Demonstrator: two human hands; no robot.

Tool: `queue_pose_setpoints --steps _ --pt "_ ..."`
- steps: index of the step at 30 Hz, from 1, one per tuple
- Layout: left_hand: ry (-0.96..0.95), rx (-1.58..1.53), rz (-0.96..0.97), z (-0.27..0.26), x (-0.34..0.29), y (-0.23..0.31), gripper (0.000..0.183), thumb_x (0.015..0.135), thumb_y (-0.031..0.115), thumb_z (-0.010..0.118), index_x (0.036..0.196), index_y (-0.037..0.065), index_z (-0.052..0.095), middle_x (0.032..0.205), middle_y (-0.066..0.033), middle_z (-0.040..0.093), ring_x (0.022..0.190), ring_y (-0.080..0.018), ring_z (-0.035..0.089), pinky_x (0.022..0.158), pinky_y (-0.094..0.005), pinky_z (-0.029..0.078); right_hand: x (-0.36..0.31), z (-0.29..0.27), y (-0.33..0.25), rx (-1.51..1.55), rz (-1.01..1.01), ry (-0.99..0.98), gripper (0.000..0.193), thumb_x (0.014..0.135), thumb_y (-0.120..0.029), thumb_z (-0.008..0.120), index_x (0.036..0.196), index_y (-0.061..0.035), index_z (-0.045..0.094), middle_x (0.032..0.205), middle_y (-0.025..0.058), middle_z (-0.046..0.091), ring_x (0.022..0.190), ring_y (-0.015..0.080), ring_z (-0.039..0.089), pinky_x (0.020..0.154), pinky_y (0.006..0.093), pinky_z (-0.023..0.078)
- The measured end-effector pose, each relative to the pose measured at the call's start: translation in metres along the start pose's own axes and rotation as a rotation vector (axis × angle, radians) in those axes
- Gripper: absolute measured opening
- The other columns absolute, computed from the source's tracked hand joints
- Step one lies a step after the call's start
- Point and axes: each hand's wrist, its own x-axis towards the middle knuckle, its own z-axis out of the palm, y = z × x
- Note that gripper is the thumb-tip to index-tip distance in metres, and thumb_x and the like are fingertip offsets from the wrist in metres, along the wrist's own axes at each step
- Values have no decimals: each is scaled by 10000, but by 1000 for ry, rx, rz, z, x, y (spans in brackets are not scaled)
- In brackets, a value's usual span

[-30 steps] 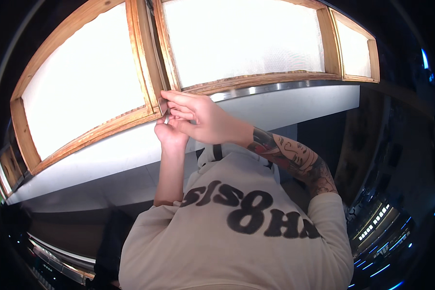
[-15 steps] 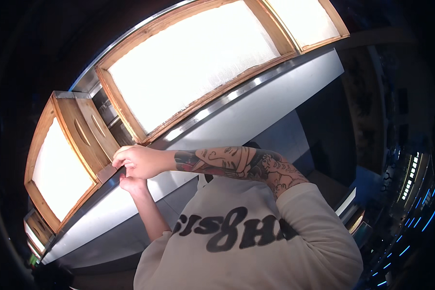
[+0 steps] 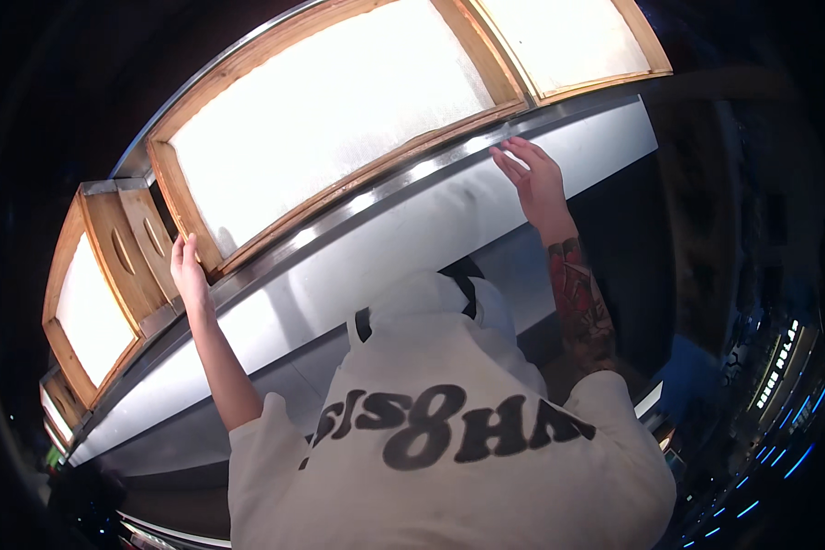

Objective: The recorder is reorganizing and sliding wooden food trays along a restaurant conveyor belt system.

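Observation:
My left hand has its fingers stretched up against the lower left corner of a large shallow wooden tray. The white surface inside that tray glows under strong light. Its fingers are straight, and I see no grip around the wood. Farther right, my right hand is raised with fingers apart and nothing in it. Its fingertips are close to the metal counter edge, below the large tray's right end. Whether they touch the metal I cannot tell.
Left of my left hand, wooden trays with slotted handholds stand beside the large one. Another wooden tray adjoins on the right. A pale metal panel runs below the counter edge. Bright lights show at the far right.
My hands, together by the left gap before, have parted. The right swung far right; the left moved up to the large tray's corner. The gap between trays looks narrower, and the view has shifted.

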Motion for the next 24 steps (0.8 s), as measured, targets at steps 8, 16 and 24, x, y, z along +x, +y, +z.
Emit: queue_pose_setpoints --steps 8,16,24 --pt "-25 218 -164 -5 5 26 388 753 180 701 1068 -11 577 951 -35 595 900 -102 534 803 -222 396 53 -16 -16 63 179 -34 310 828 -123 591 1058 53 480 999 103 521 919 179 545 828 268 465" --pt "-27 319 -205 -22 31 26 340 829 126 602 1140 5 537 991 -43 592 913 -124 534 821 -253 392 61 -14 -15 -165 16 -143 600 797 -215 622 1247 95 375 1151 179 520 1023 192 505 871 294 383" --pt "-142 377 -248 -13 27 55 355 845 -4 463 1197 -48 442 964 -96 571 850 -164 522 764 -259 407 97 35 -43 -758 -177 -341 535 829 -230 476 1252 77 363 1024 237 572 904 266 580 779 333 439"
